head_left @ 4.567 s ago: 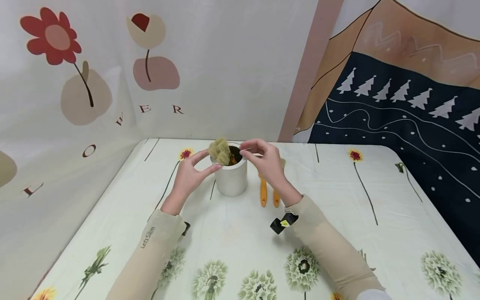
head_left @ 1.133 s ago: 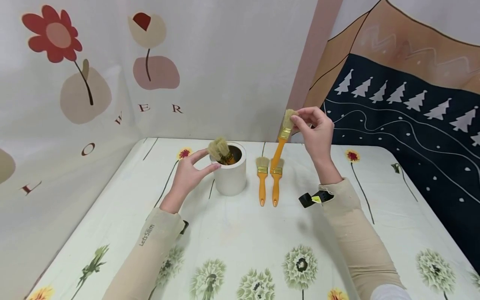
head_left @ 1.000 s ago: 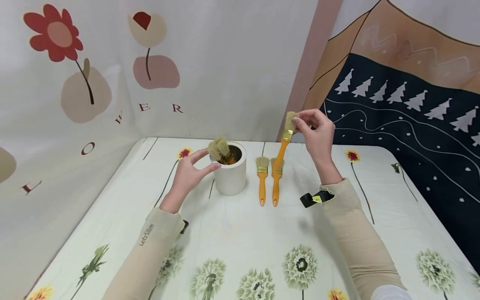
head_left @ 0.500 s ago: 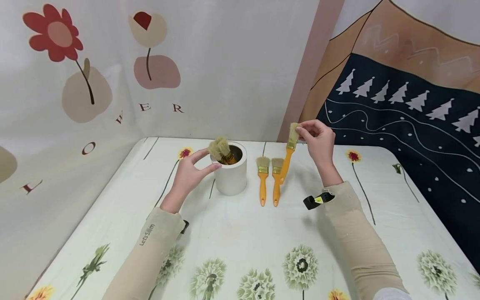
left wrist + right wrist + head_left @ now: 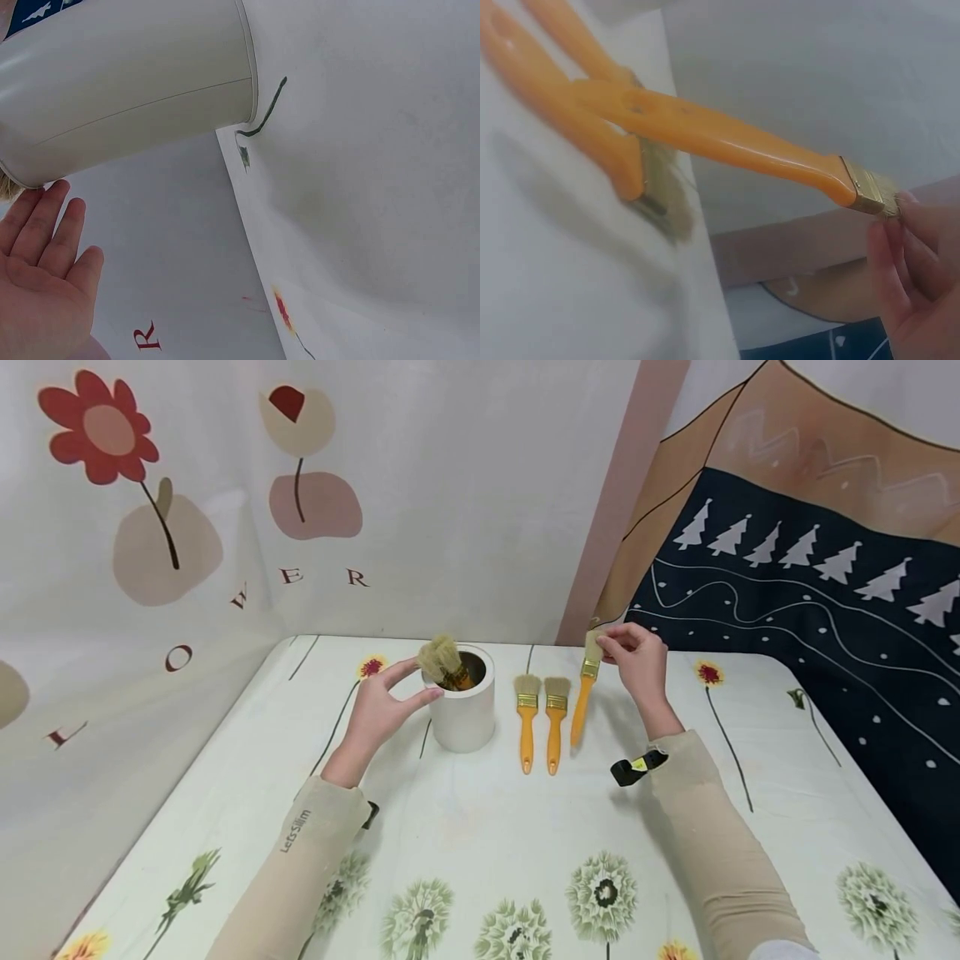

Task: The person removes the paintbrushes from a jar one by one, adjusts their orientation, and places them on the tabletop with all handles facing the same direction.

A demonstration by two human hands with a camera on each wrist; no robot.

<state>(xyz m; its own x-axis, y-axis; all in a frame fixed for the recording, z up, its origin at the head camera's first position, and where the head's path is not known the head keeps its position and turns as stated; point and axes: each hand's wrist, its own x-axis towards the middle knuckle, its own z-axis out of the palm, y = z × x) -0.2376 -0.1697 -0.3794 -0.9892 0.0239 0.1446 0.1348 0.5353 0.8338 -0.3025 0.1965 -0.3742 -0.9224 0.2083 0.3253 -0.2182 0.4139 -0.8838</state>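
Note:
My right hand (image 5: 637, 660) pinches a paintbrush (image 5: 582, 703) by its pale bristles, with the orange handle pointing down toward the table. In the right wrist view, thumb and fingertips meet at the bristle end beside the gold ferrule (image 5: 866, 191). Two similar brushes lie to its left on the table: the nearer-to-hand brush (image 5: 554, 727) and a farther brush (image 5: 527, 727). My left hand (image 5: 377, 714) rests against the white cylindrical pot (image 5: 465, 727), thumb at the front rim, fairly straight fingers (image 5: 56, 217) at its left side. Brush bristles (image 5: 438, 653) stick out of the pot.
A white flower-printed cloth (image 5: 457, 835) covers the table. Behind its far edge hangs a patterned backdrop (image 5: 450, 527), with a dark tree-printed part (image 5: 795, 585) at the right. Both wrists carry small black cameras.
From near the pot's rim, my right hand has moved right, then come down with a brush in its fingers. The brush has tilted lower, beside the other two. My left hand stays at the pot.

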